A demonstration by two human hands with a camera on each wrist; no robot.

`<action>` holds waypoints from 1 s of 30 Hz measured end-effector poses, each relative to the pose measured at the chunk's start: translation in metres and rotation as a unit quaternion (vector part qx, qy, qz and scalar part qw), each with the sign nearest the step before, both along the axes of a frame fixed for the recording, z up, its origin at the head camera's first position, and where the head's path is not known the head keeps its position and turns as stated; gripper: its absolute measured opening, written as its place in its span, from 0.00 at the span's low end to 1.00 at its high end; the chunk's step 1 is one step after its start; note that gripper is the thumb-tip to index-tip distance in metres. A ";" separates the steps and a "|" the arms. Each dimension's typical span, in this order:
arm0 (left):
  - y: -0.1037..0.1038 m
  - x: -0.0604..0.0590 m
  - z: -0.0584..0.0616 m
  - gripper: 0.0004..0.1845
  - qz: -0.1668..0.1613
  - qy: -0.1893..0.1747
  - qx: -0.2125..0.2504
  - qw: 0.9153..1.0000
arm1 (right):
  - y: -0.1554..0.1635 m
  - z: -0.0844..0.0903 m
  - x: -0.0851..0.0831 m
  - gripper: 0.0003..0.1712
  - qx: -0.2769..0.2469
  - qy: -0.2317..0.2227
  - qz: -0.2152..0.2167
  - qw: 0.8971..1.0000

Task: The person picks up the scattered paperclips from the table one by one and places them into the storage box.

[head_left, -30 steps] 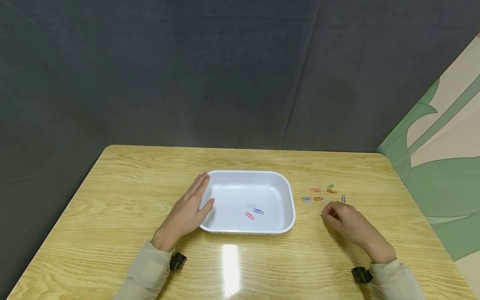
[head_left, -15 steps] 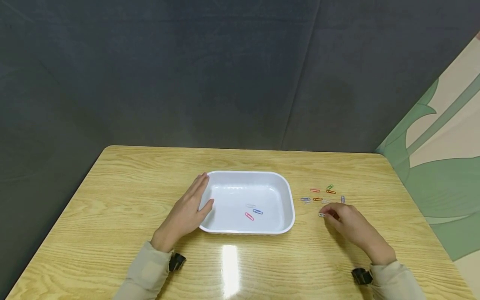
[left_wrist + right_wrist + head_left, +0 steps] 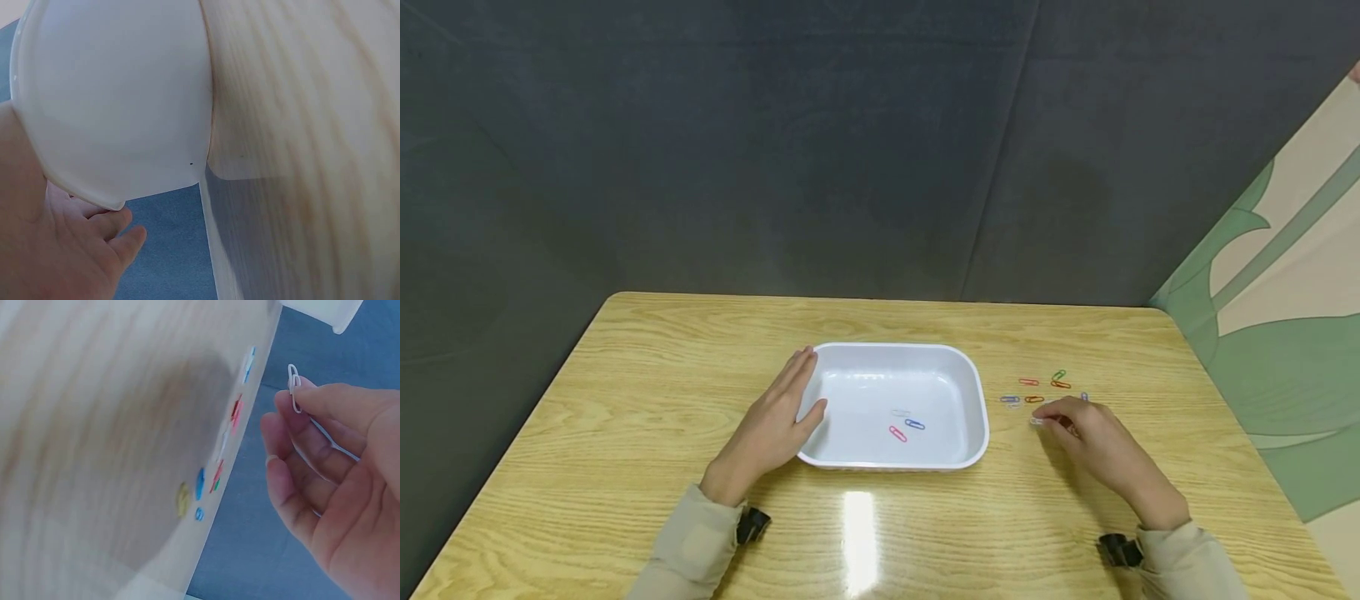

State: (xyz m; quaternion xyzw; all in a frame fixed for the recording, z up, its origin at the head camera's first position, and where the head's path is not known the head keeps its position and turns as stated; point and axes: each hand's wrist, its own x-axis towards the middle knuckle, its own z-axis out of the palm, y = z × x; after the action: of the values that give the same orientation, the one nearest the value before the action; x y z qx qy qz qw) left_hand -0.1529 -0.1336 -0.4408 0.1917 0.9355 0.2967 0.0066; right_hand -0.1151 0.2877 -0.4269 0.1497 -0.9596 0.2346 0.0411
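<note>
Right hand (image 3: 1101,450): pinches a white paper clip (image 3: 292,384), at 3 o'clock of the white tray (image 3: 973,400).
Left hand (image 3: 771,429): fingers straight, resting against the tray's 9 o'clock wall.
Loose clips (image 3: 1037,389): on the table (image 3: 625,400), 12 o'clock of the right hand.

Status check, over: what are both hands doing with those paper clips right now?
Left hand rests open against white tray. Right hand pinches white paper clip, lifted off table. Nothing between it and the tray.

You've got a light wooden table (image 3: 625,400) in front of you, with a bright glare patch (image 3: 859,533) near its front edge. Behind the table hangs a dark grey backdrop (image 3: 775,150); to the table's right stands a green-and-cream patterned panel (image 3: 1285,275).
</note>
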 end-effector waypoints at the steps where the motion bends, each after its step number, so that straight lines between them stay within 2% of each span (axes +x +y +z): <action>1: 0.000 0.000 0.000 0.36 0.000 0.000 0.000 1.000 | -0.001 0.002 0.000 0.07 -0.004 -0.001 0.000 1.000; 5: 0.000 0.000 0.000 0.36 0.002 -0.001 -0.001 1.000 | -0.007 0.008 0.000 0.08 -0.015 0.002 0.006 1.000; 18: 0.000 0.001 0.001 0.36 0.003 0.001 -0.002 1.000 | -0.034 0.023 -0.008 0.08 -0.017 0.076 0.031 0.996; 25: 0.000 -0.001 -0.002 0.37 -0.003 0.021 0.000 1.000 | -0.049 0.032 -0.013 0.07 -0.021 0.063 0.039 0.997; 30: 0.001 -0.001 -0.001 0.37 -0.003 0.017 0.000 1.000 | -0.057 0.035 -0.016 0.08 -0.027 0.039 0.039 0.998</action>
State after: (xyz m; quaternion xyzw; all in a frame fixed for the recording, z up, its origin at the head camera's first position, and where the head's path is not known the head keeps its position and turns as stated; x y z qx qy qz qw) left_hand -0.1541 -0.1329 -0.4420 0.1993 0.9349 0.2936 -0.0081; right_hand -0.1312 0.2305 -0.3922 0.1949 -0.9439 0.2562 0.0732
